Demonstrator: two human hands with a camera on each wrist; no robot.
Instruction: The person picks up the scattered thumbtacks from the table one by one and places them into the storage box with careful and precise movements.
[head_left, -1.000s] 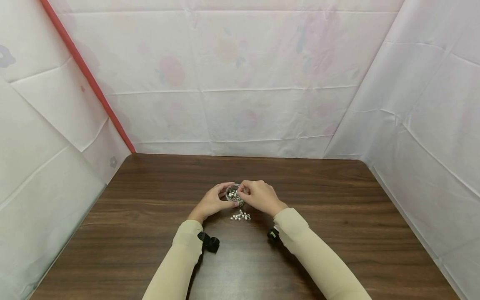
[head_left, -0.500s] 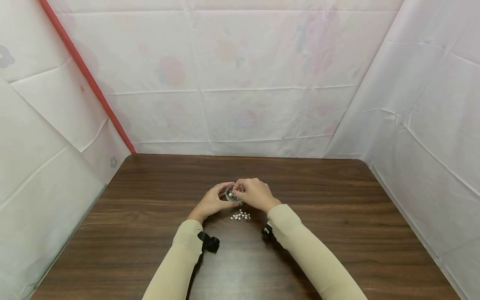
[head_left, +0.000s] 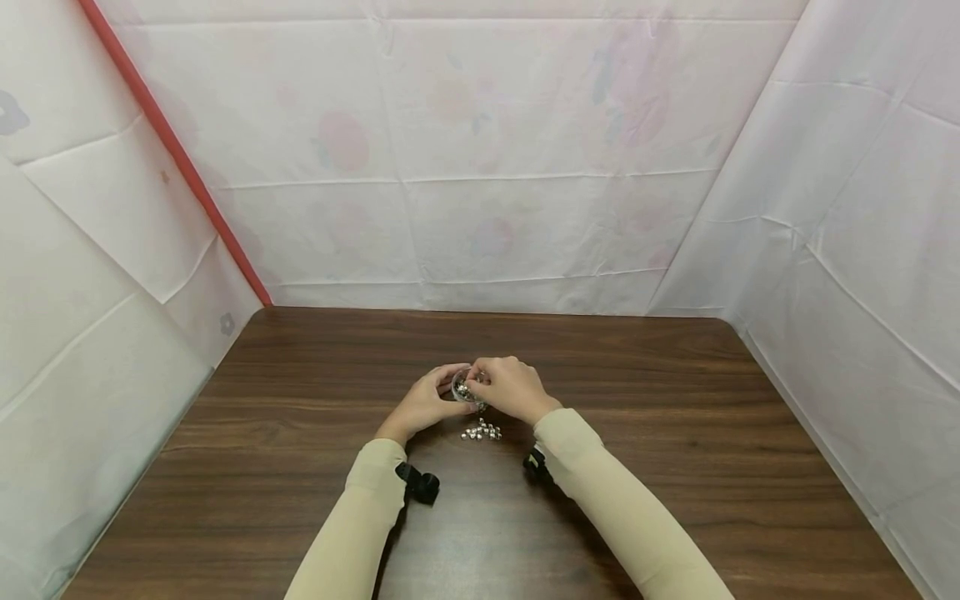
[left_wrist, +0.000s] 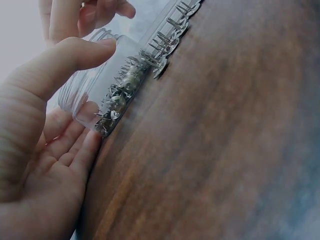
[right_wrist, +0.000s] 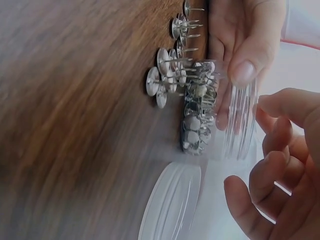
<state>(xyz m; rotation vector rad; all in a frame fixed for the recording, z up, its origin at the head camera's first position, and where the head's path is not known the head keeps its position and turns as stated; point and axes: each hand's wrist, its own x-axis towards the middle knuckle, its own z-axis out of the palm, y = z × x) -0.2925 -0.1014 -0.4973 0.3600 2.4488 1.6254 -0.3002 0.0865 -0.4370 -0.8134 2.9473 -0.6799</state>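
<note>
My left hand (head_left: 426,408) holds a clear screw-neck jar (left_wrist: 131,47) that stands on the table, its thumb at the neck and its fingers around the far side. Silvery thumbtacks (right_wrist: 197,112) cover the jar's bottom. Over the open mouth, my right hand (head_left: 513,390) has its fingers bent, with thumb and forefinger at the rim. Whether a tack is between those fingertips is hidden. On the near side of the jar, several loose thumbtacks (head_left: 480,431) lie in a cluster, many with points up, as the right wrist view shows.
A clear round lid-like piece (right_wrist: 172,202) lies beside the jar in the right wrist view. The dark wooden table (head_left: 315,492) reaches back to a white patterned cloth (head_left: 465,167). More white sheeting hangs at both sides. Black wrist cameras (head_left: 418,485) sit under the sleeves.
My right hand has shifted slightly left, further over the jar mouth, then stayed there over the last half second. The left hand, jar and loose thumbtacks look unmoved.
</note>
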